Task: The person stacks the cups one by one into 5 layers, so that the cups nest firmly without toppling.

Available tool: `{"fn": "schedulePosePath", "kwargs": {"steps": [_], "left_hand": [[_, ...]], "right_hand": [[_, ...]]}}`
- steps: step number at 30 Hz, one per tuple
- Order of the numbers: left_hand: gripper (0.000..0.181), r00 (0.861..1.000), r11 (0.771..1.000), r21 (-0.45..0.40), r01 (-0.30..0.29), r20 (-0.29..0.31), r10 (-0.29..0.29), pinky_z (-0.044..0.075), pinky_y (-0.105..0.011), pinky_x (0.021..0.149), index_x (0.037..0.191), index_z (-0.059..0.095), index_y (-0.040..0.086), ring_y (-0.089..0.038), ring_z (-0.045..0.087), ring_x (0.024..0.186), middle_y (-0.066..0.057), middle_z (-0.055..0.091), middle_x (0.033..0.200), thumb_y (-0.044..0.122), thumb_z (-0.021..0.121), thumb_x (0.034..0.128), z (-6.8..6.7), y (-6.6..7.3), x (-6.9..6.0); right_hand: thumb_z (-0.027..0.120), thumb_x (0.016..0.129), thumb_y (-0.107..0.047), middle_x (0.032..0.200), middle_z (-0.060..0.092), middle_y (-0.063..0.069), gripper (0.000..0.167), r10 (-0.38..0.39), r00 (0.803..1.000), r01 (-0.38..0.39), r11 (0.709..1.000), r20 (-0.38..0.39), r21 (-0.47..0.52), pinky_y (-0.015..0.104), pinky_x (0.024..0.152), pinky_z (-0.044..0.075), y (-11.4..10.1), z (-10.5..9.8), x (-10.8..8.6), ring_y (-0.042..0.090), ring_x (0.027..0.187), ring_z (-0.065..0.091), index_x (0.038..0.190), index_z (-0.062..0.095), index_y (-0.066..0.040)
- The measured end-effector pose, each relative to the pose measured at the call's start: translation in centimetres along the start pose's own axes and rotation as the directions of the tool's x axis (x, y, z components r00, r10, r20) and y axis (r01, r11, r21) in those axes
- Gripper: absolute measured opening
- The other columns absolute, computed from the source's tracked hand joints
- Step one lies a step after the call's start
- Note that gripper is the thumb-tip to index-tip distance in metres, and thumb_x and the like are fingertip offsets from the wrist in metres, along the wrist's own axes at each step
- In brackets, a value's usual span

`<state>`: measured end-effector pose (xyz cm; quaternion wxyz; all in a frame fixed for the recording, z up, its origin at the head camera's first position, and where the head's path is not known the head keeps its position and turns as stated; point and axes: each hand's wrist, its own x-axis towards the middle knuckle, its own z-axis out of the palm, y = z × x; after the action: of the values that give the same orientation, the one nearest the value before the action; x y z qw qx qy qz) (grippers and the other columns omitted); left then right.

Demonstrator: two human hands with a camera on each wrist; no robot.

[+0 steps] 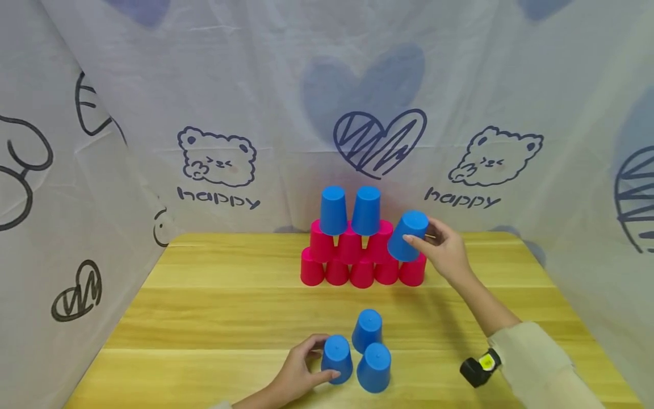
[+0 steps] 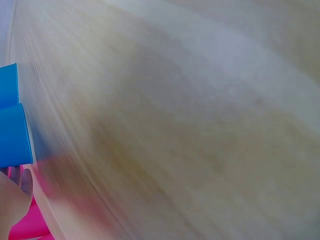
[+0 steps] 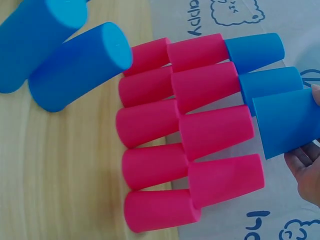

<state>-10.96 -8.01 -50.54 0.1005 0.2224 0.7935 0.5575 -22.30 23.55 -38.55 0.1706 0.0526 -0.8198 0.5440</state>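
My right hand holds a blue cup upside down and slightly tilted, thumb in front and fingers behind. This cup is at the right end of a pyramid of pink cups, partly covering its upper pink row. On that row two blue cups stand upside down side by side. Nearer the front, my left hand grips another inverted blue cup on the table, thumb at its front. Two more blue cups stand just right of it. In the right wrist view, the held cup is beside the blue top row.
The wooden table carries everything. A white cloth with drawings hangs behind and at the sides. A black device with a yellow label is at the right sleeve.
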Motion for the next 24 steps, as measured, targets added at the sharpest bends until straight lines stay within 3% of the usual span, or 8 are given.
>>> {"fn": "schedulePosePath", "kwargs": {"steps": [2, 3, 7, 19, 24], "left_hand": [[0.050, 1.000, 1.000, 0.000, 0.004, -0.003, -0.004, 0.049, -0.022, 0.089, 0.121, 0.053, 0.011, -0.014, 0.058, 0.107, -0.006, 0.062, 0.118, 0.029, 0.073, 0.0787, 0.0, 0.0, -0.1], [0.050, 1.000, 1.000, 0.000, 0.005, -0.004, -0.005, 0.049, -0.022, 0.089, 0.121, 0.053, 0.011, -0.014, 0.058, 0.108, -0.006, 0.062, 0.118, 0.029, 0.073, 0.0787, 0.0, -0.1, -0.1], [0.050, 1.000, 1.000, -0.004, 0.004, -0.005, -0.004, 0.049, -0.021, 0.089, 0.122, 0.053, 0.011, -0.015, 0.058, 0.108, -0.006, 0.062, 0.118, 0.028, 0.073, 0.0787, -0.1, 0.0, -0.2], [0.051, 1.000, 1.000, -0.009, 0.011, -0.002, -0.011, 0.049, -0.022, 0.089, 0.122, 0.053, 0.011, -0.014, 0.058, 0.107, -0.006, 0.062, 0.118, 0.028, 0.073, 0.0787, 0.1, 0.2, -0.2], [0.050, 1.000, 1.000, -0.010, 0.012, -0.006, -0.012, 0.050, -0.023, 0.089, 0.121, 0.053, 0.010, -0.014, 0.058, 0.107, -0.006, 0.062, 0.118, 0.028, 0.073, 0.0790, 0.2, 0.1, -0.2]], "right_hand": [[0.068, 0.082, -0.037, 0.122, 0.058, 0.020, 0.060, 0.040, 0.999, -0.040, 0.998, 0.020, -0.041, 0.048, 0.095, 0.046, -3.1, 0.1, -0.3, 0.035, 0.111, 0.056, 0.132, 0.050, -0.008], [0.068, 0.083, -0.035, 0.122, 0.058, 0.021, 0.059, 0.042, 0.999, -0.041, 0.998, 0.020, -0.044, 0.048, 0.096, 0.046, -3.9, 0.2, -0.3, 0.035, 0.111, 0.056, 0.132, 0.049, -0.007], [0.067, 0.085, -0.024, 0.124, 0.057, 0.022, 0.057, 0.057, 0.998, -0.056, 0.997, 0.017, -0.049, 0.046, 0.097, 0.046, -5.4, 0.4, 0.1, 0.035, 0.113, 0.056, 0.134, 0.046, -0.004], [0.066, 0.086, -0.031, 0.127, 0.054, 0.023, 0.061, 0.050, 0.998, -0.045, 0.990, 0.032, -0.132, 0.050, 0.099, 0.044, -4.6, 0.4, 2.3, 0.039, 0.116, 0.052, 0.136, 0.044, -0.004], [0.067, 0.084, -0.034, 0.126, 0.056, 0.020, 0.061, 0.035, 0.999, -0.031, 0.996, 0.038, -0.087, 0.048, 0.099, 0.044, -3.6, 0.9, 3.4, 0.036, 0.117, 0.053, 0.134, 0.046, -0.006]]}}
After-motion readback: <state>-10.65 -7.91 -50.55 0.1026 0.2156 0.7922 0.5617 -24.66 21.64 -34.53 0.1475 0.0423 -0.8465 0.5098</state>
